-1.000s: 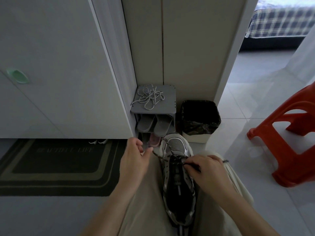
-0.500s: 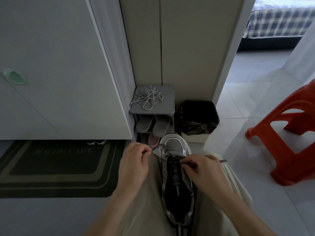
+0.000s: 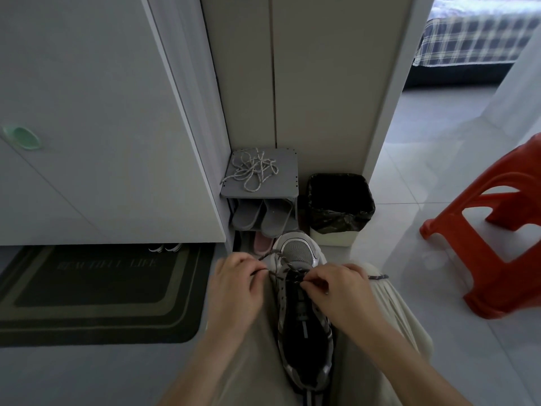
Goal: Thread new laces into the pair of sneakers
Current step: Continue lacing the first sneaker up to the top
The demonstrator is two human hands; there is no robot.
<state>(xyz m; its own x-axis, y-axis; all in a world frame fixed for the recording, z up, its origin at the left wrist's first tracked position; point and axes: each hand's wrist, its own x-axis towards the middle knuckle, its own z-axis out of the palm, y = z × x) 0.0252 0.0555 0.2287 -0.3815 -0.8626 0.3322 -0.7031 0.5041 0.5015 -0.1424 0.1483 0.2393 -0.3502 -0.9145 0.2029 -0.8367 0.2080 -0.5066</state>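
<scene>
Right hand [image 3: 339, 291] seemingly pinches lace [image 3: 288, 265] atop sneaker [image 3: 296, 252].

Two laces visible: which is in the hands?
The dark lace, pinched by left hand and right hand over the sneaker; the pale lace lies tangled on the grey rack.

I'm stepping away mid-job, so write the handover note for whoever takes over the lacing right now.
Left hand pinches one run of the dark lace beside the toe of the sneaker.
Right hand pinches it at the eyelets nearest the toe; its loose end trails right over the trousers.
The sneaker lies on the trousers, toe pointing away. A pale lace lies tangled on the grey shoe rack.
Done: lacing started at the toe.
Left: the eyelets toward the heel, which look empty; then the second sneaker, not clearly in view.
</scene>
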